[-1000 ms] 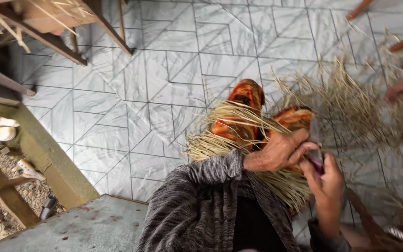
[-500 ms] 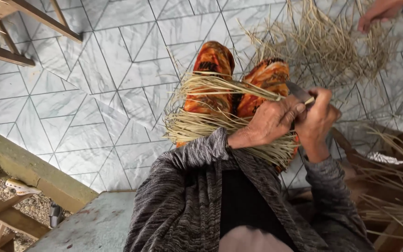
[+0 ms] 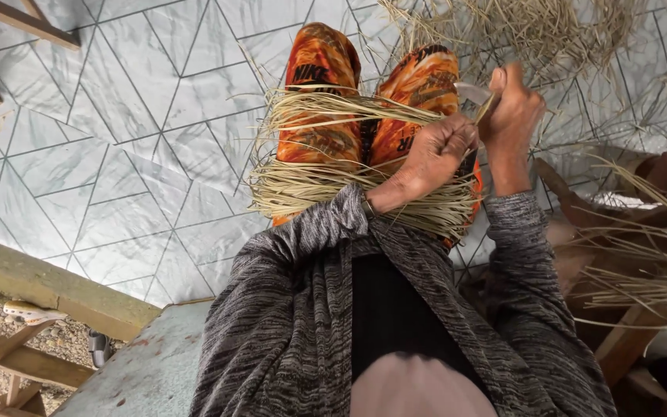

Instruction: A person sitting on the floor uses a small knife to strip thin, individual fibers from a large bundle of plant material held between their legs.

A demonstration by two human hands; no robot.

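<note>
Fingers of the left hand are curled shut around a gathered end of the straw bundle, which lies crosswise over the lap on the orange patterned trousers, its strands fanning out to both sides. Just beside it, the right hand is closed in a fist on a small knife, whose pale blade points left toward the strand pinched between the two hands; the handle is hidden inside the fist. Both hands are nearly touching, above the right knee. Judging by the grip and blade angle, the step in hand looks like splitting or trimming a single strand held taut at its tip. The next move would call for a steady pull of the strand against the edge, with the left thumb kept clear of the blade and the rest of the bundle kept from sliding off the lap. More loose straw lies heaped on the tiled floor ahead, and further strands rest on a wooden frame at the right.
</note>
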